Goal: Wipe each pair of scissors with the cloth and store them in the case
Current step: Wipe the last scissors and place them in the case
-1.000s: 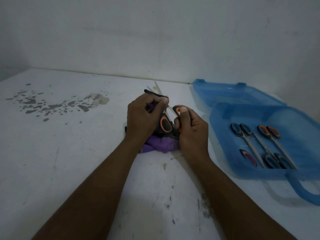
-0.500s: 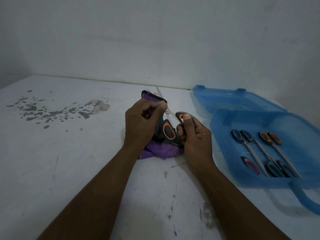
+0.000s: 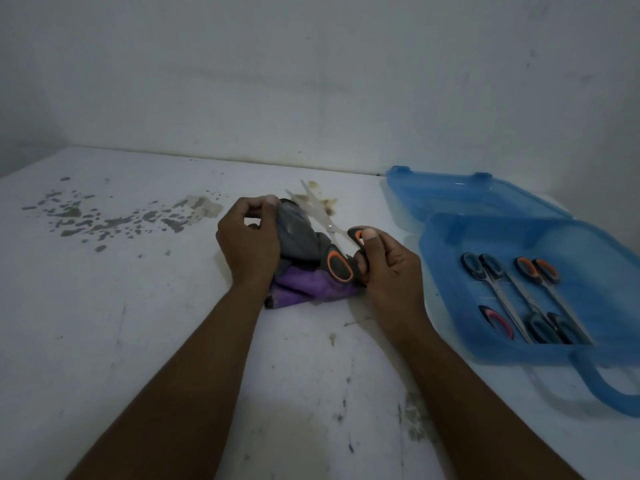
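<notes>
- The left hand (image 3: 249, 247) covers part of the cloth (image 3: 301, 285), which hides much of one blade of the scissors (image 3: 323, 218).
- The right hand (image 3: 389, 271) conceals most of one handle loop.
- The case (image 3: 446, 233) and its carrying handle (image 3: 609, 393) are cut off by the picture's right edge.
- The blades of the red-handled pair (image 3: 497, 320) are indistinct.

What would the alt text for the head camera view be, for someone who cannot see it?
Two hands hold orange-handled scissors over a white table: the left hand grips a purple-and-grey cloth beside the blades, the right hand holds a handle. An open blue case to the right holds several more pairs.
</notes>
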